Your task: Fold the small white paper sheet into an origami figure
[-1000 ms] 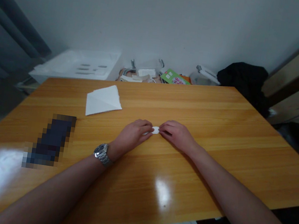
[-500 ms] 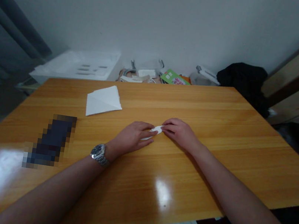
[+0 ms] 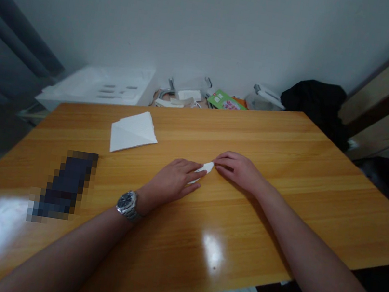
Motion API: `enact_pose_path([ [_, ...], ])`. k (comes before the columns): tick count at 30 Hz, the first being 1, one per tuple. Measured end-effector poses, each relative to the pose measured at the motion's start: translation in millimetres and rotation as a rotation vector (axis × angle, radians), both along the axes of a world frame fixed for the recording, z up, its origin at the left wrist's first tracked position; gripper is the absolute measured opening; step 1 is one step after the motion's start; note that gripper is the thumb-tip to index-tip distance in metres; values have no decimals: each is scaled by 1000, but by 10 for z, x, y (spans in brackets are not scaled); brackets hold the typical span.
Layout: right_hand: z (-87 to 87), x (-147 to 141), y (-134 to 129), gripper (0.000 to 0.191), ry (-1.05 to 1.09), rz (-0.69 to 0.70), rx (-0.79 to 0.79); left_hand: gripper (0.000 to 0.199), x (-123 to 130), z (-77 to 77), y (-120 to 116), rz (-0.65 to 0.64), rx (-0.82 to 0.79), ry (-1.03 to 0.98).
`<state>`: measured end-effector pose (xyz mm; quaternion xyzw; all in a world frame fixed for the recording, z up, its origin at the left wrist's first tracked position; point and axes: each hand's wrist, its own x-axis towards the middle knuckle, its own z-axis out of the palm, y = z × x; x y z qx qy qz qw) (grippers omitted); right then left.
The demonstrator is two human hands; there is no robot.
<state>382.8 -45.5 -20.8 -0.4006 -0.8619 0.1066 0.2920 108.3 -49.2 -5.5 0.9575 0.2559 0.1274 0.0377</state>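
A small piece of folded white paper [image 3: 208,167] lies on the wooden table [image 3: 271,143], partly covered by fingers. My left hand [image 3: 174,178], with a metal watch [image 3: 127,203] on its wrist, grips the paper's left part against the table, and its fingers hide that end. At the pointed right end of the paper, the thumb and fingers of my right hand [image 3: 237,169] are drawn together in a pinch at the tip. Beyond my left hand lie larger sheets of white paper [image 3: 133,132], with a crease across the top one.
A dark, pixelated flat object [image 3: 66,183] lies on the table's left side. Behind the far edge are a white foam tray [image 3: 115,88], a green booklet [image 3: 225,100] and a black cloth-like heap [image 3: 312,102] near the wooden frame at right.
My right hand has shifted slightly right and away from me, to the paper's tip, so more of the right end shows. My left hand stays nearly in place on the paper.
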Motion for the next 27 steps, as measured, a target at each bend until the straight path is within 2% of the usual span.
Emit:
enact_pose_path([
  [14, 42, -22, -54, 18, -79, 15, 8, 39, 15, 4, -11, 1, -15, 3],
  [27, 47, -74, -27, 15, -129, 30, 89, 38, 25, -28, 4, -34, -20, -27],
])
